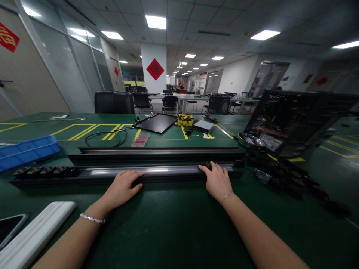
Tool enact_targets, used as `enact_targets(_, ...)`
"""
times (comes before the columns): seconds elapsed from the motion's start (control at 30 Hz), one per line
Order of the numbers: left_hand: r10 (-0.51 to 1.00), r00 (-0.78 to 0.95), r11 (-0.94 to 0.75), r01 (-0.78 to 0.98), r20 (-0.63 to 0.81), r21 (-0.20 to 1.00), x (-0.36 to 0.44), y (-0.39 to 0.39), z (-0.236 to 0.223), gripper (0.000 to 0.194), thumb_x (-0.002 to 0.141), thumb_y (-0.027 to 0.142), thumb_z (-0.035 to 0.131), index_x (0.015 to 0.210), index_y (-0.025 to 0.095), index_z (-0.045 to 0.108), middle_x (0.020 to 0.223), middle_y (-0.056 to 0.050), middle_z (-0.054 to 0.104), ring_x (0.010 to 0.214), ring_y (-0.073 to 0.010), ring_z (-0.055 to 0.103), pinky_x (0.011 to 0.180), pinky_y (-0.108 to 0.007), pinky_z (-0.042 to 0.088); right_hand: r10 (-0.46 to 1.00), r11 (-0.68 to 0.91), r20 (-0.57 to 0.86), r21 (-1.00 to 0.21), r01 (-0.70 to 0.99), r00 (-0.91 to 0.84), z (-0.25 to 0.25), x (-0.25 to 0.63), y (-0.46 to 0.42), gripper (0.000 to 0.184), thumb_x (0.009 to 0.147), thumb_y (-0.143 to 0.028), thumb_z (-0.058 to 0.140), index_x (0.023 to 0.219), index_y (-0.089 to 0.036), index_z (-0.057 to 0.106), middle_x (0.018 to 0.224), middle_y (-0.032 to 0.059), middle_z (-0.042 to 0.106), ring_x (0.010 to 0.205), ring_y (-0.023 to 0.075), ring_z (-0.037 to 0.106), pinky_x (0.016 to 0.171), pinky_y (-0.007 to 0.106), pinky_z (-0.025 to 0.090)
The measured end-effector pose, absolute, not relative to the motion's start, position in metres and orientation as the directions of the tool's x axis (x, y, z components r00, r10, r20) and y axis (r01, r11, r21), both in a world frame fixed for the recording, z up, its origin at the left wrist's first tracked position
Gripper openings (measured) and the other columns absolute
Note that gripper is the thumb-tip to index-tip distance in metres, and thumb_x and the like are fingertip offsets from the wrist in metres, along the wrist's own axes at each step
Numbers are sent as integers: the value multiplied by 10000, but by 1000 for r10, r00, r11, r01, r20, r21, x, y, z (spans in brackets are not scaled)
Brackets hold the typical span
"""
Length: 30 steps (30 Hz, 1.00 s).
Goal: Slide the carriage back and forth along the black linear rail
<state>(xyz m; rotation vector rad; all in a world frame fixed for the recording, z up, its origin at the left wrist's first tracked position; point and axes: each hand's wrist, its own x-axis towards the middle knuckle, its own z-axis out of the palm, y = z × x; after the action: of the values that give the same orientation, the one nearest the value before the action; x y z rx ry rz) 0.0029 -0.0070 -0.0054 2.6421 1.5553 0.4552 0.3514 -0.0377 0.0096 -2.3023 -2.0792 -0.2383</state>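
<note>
A long black-and-silver metal rail (pixel 146 172) lies across the green workbench (pixel 168 220) right in front of me. My left hand (pixel 122 188) grips its front edge, fingers lying over the shiny top. My right hand (pixel 215 181) holds the same rail near its right end, fingers curled over it beside a small black fitting (pixel 208 165). Several black connector blocks (pixel 45 172) sit along the rail's left end. A second dark rail (pixel 157 155) lies parallel just behind it, touching neither hand.
A white bar (pixel 33 235) and a phone (pixel 9 228) lie at the near left, with a blue plastic crate (pixel 28 152) beyond. Farther back are a black panel (pixel 155 122), a yellow box (pixel 185 120) and a silver box (pixel 203 126). A black open frame (pixel 297 123) and scattered black parts (pixel 283 179) fill the right.
</note>
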Motion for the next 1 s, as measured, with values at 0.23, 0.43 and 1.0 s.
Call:
enact_targets(0.23, 860, 456, -499, 846, 230, 187, 3, -7, -4, 419, 837, 418, 448, 1222, 270, 525, 1139, -50, 626, 1078, -229, 537, 956, -421, 355, 987, -116, 120, 79, 990, 106, 10, 352, -36, 610, 794, -90, 417, 1340, -364, 406, 1421, 105, 354, 1287, 279, 317, 1008, 470, 235)
enact_targets(0.43, 863, 451, -492, 851, 226, 183, 5, -9, -2, 420, 835, 415, 451, 1220, 266, 526, 1142, -51, 627, 1071, -229, 543, 955, -420, 360, 986, -113, 132, 72, 991, 103, 11, 351, -36, 589, 799, -91, 408, 1321, -362, 433, 1404, 119, 365, 1283, 275, 329, 1001, 463, 253)
enact_targets(1.0, 863, 456, -496, 848, 217, 189, 2, -7, -5, 422, 835, 416, 455, 1227, 273, 520, 1164, -46, 617, 1086, -228, 536, 954, -416, 358, 982, -101, 165, 41, 994, 93, 8, 358, -35, 564, 796, -93, 411, 1290, -360, 470, 1395, 113, 375, 1288, 282, 321, 997, 460, 269)
